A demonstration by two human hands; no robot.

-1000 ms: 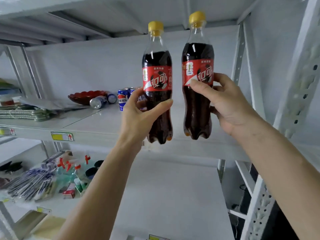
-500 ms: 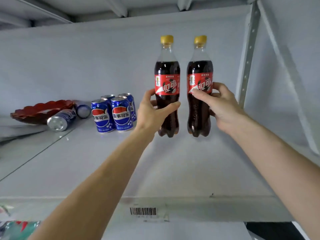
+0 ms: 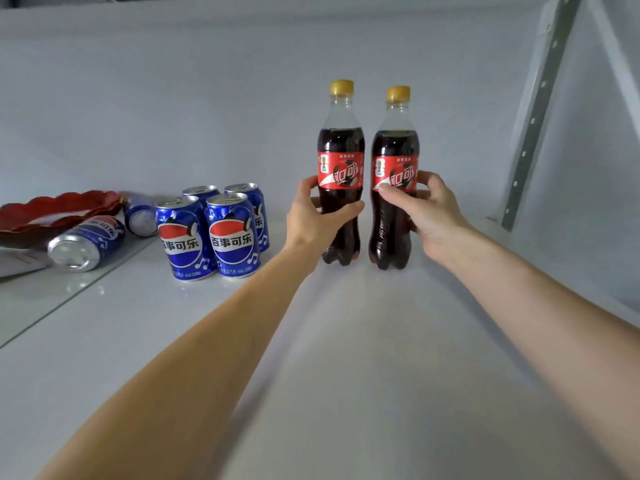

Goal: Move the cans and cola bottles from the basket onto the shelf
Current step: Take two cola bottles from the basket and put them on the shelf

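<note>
Both bottles have come down deep onto the shelf [image 3: 346,358], right of the cans [image 3: 211,233], the left hand [image 3: 311,220] gripping one bottle [image 3: 341,174], the right hand [image 3: 433,213] the other bottle [image 3: 394,178], so only letting go seems left.

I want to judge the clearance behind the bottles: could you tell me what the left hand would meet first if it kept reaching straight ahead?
Probably the shelf's white back wall; nothing shows behind the left hand and its cola bottle, though depth is unclear.
</note>
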